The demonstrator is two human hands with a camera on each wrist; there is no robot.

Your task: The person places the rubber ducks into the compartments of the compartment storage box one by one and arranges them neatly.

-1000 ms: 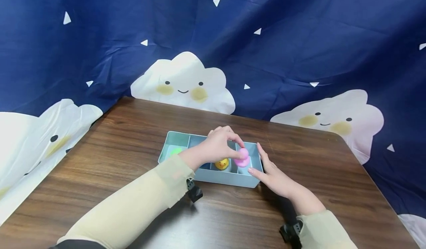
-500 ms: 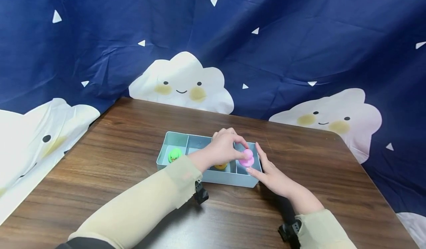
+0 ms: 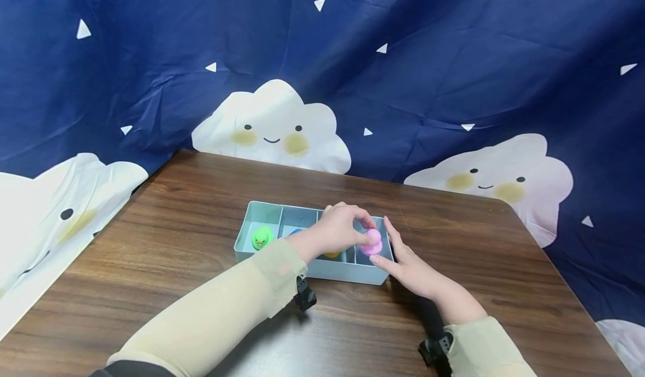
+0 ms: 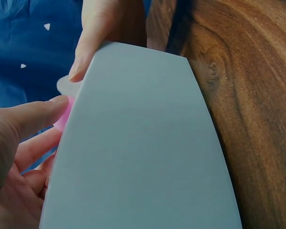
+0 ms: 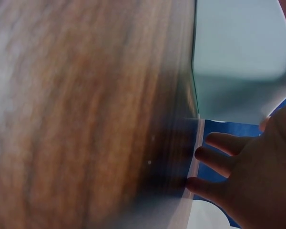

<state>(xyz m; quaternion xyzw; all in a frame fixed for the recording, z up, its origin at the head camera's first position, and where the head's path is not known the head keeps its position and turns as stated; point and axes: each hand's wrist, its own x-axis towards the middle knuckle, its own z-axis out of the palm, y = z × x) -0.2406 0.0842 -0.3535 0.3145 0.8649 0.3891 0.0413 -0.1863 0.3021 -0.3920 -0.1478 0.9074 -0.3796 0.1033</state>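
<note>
In the head view my left hand [image 3: 333, 230] pinches a pink rubber duck [image 3: 372, 243] between thumb and index finger, low in the right-end compartment of a pale blue divided box [image 3: 347, 273]. Whether the duck touches the compartment floor I cannot tell. My right hand [image 3: 415, 270] rests against the box's right end, thumb at the near rim and fingers extended along the outside. A green duck [image 3: 262, 237] sits in the left-end compartment. Partly hidden by my left hand and arm are a yellow duck [image 3: 332, 255] and a small blue object [image 3: 295, 231].
The box stands on a brown wooden table [image 3: 211, 189]. Behind the table hangs a dark blue curtain [image 3: 403, 91] with cloud prints. Each wrist carries a small black camera, the left one [image 3: 304, 294] close to the box's front wall.
My left hand has moved slightly right and then lower with the pink duck, deeper into the right-end compartment. The green duck has come into fuller view. My right hand keeps its place at the box.
</note>
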